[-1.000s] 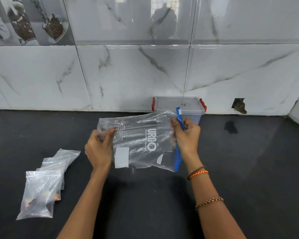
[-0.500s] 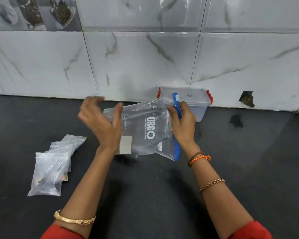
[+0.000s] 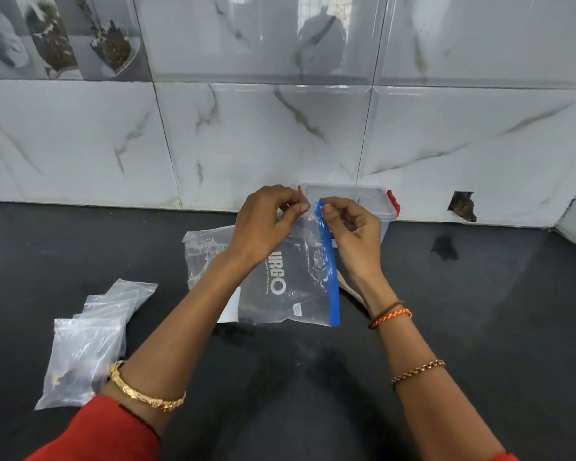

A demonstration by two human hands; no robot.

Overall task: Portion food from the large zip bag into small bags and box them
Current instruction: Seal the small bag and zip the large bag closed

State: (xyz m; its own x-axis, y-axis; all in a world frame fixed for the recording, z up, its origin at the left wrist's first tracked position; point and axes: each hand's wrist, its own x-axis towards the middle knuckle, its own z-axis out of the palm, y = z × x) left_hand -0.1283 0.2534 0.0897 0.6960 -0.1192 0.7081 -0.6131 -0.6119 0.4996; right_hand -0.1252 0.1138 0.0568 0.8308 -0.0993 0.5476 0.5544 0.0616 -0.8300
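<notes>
The large clear zip bag (image 3: 280, 287) with white lettering and a blue zip strip hangs over the dark counter, its strip running down the right side. My left hand (image 3: 266, 224) pinches the bag's top edge just left of the strip's upper end. My right hand (image 3: 350, 227) pinches the upper end of the blue strip. Both hands nearly touch. Several small clear bags (image 3: 90, 334) lie in a pile at the left; the nearest holds a few dark pieces. A clear plastic box (image 3: 356, 197) with red clips and its lid on stands against the wall behind my hands.
The dark counter (image 3: 479, 327) runs to a marble-tiled wall (image 3: 280, 138). A small hole (image 3: 461, 207) shows in the wall at the right, with a dark stain (image 3: 444, 247) on the counter below it. A side wall closes the far right corner.
My left hand let go of the bag's left side, lifted, and now pinches the top edge beside the strip. The right hand kept its hold.
</notes>
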